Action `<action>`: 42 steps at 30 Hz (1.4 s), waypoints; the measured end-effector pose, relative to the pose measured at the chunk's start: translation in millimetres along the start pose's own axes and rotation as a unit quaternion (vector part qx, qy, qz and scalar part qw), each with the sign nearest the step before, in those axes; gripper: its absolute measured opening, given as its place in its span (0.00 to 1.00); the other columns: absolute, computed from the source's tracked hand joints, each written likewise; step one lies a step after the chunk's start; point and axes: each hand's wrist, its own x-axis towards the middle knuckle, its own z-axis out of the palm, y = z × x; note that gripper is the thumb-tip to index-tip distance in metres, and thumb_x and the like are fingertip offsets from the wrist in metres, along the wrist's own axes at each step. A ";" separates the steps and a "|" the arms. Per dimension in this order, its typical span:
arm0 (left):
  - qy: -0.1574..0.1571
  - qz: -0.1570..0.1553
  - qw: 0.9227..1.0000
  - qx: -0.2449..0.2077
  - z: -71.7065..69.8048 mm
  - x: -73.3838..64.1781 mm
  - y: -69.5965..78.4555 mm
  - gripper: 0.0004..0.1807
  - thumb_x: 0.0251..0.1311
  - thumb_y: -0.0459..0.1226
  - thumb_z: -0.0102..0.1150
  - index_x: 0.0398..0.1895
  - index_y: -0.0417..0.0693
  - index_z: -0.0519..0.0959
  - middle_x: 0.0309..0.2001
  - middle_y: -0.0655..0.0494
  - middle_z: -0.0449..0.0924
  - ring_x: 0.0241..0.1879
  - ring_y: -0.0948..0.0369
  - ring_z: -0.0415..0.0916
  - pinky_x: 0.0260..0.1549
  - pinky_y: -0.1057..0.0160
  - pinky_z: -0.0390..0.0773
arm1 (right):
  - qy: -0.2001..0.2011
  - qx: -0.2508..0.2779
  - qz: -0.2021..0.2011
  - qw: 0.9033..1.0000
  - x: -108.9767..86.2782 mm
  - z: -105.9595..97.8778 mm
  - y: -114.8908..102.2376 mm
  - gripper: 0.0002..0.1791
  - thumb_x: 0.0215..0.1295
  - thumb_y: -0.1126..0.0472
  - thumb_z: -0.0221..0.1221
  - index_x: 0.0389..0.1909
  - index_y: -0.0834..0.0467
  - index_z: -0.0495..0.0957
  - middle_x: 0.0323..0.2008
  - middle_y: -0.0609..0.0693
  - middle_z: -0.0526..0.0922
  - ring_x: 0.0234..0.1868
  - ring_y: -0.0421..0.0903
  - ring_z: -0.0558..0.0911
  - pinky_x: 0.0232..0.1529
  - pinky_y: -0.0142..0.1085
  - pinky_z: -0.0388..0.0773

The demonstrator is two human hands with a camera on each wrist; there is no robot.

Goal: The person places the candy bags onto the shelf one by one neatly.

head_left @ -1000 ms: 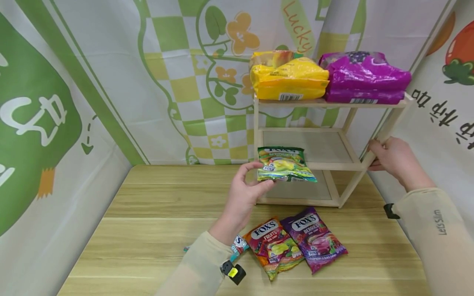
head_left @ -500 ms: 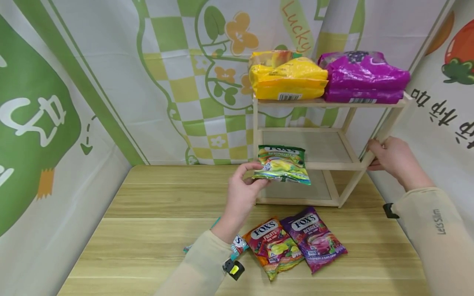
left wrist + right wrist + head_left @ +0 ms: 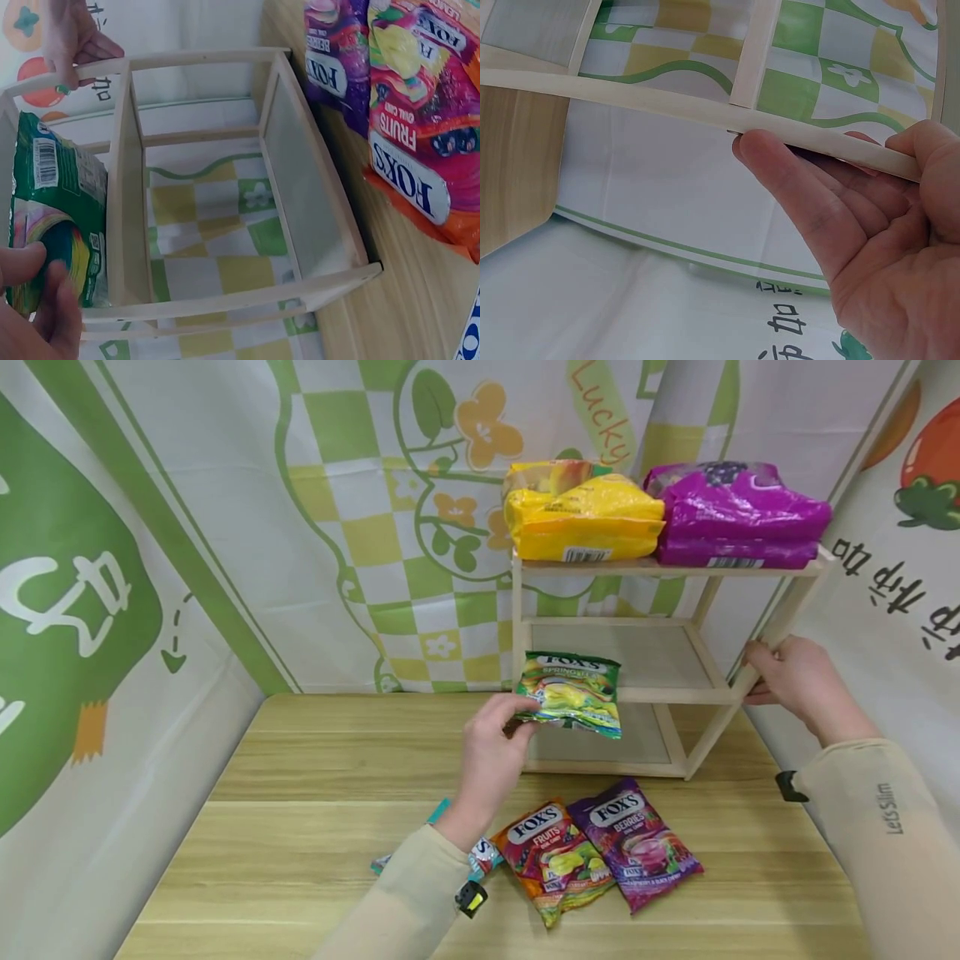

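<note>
My left hand (image 3: 491, 752) pinches a green FOX'S candy bag (image 3: 572, 693) by its left edge, in front of the middle level of a wooden shelf rack (image 3: 630, 696). In the left wrist view the bag (image 3: 56, 202) shows its barcode side, beside the rack's middle board. My right hand (image 3: 802, 681) grips the rack's right front post. The right wrist view shows the thumb and fingers of this hand (image 3: 870, 217) around the wooden post (image 3: 660, 101). A yellow bag (image 3: 588, 522) and a magenta bag (image 3: 742, 518) sit on the top level.
On the wooden table (image 3: 300, 777) before the rack lie an orange-red FRUITS bag (image 3: 555, 860) and a purple BERRIES bag (image 3: 636, 847). A teal bag (image 3: 483, 857) lies partly under my left forearm. Printed curtains stand behind and at both sides.
The green bag has shifted slightly left with my left hand, and its right side has tipped down a little. My right hand stays on the post.
</note>
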 end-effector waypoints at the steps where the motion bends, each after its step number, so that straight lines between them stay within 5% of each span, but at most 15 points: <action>1: 0.003 0.016 1.000 0.017 0.0 0.1 -0.9 0.13 0.55 0.20 0.69 0.42 0.38 0.85 0.45 0.48 0.85 0.38 0.56 0.83 0.36 0.70 0.85 | -0.001 0.000 0.000 1.000 0.1 0.0 0.0 0.33 0.82 0.49 0.38 0.55 0.80 0.68 0.43 0.77 0.82 0.31 0.45 0.89 0.37 0.41 0.89; 12: 0.040 0.127 0.980 0.150 -0.4 1.7 -4.5 0.13 0.49 0.27 0.76 0.38 0.46 0.88 0.42 0.54 0.89 0.46 0.52 0.75 0.51 0.53 0.73 | -0.007 0.002 0.005 1.000 -0.1 -1.2 -0.5 0.33 0.83 0.49 0.37 0.56 0.80 0.67 0.44 0.77 0.81 0.33 0.47 0.89 0.38 0.41 0.89; 18: 0.018 0.193 0.963 0.186 -1.6 3.5 -6.4 0.12 0.51 0.25 0.74 0.39 0.43 0.87 0.40 0.51 0.88 0.49 0.50 0.81 0.59 0.55 0.78 | -0.005 -0.001 0.002 1.000 -0.7 -0.7 0.1 0.34 0.83 0.49 0.36 0.57 0.81 0.66 0.47 0.80 0.79 0.34 0.51 0.89 0.38 0.41 0.89; 28: -0.022 0.260 0.938 0.229 -2.0 2.8 -7.1 0.14 0.59 0.22 0.65 0.44 0.44 0.87 0.44 0.50 0.84 0.47 0.54 0.82 0.56 0.63 0.81 | -0.004 0.002 0.004 1.000 -0.1 0.1 0.5 0.33 0.83 0.49 0.37 0.55 0.80 0.67 0.44 0.77 0.82 0.32 0.47 0.89 0.38 0.40 0.89; 35: -0.043 0.300 0.911 0.279 -1.4 1.9 -10.6 0.27 0.50 0.16 0.58 0.48 0.49 0.87 0.47 0.51 0.84 0.49 0.55 0.81 0.56 0.63 0.81 | -0.006 0.005 0.008 1.000 0.5 -0.7 0.3 0.33 0.82 0.48 0.37 0.55 0.80 0.68 0.42 0.73 0.84 0.32 0.44 0.89 0.38 0.40 0.89; 42: -0.056 0.329 0.892 0.306 -1.6 2.8 -10.9 0.28 0.47 0.18 0.63 0.50 0.52 0.86 0.48 0.54 0.84 0.49 0.57 0.81 0.56 0.62 0.81 | -0.004 0.006 0.008 1.000 0.9 -0.8 -0.1 0.33 0.82 0.49 0.38 0.54 0.80 0.69 0.40 0.71 0.85 0.31 0.44 0.89 0.38 0.40 0.89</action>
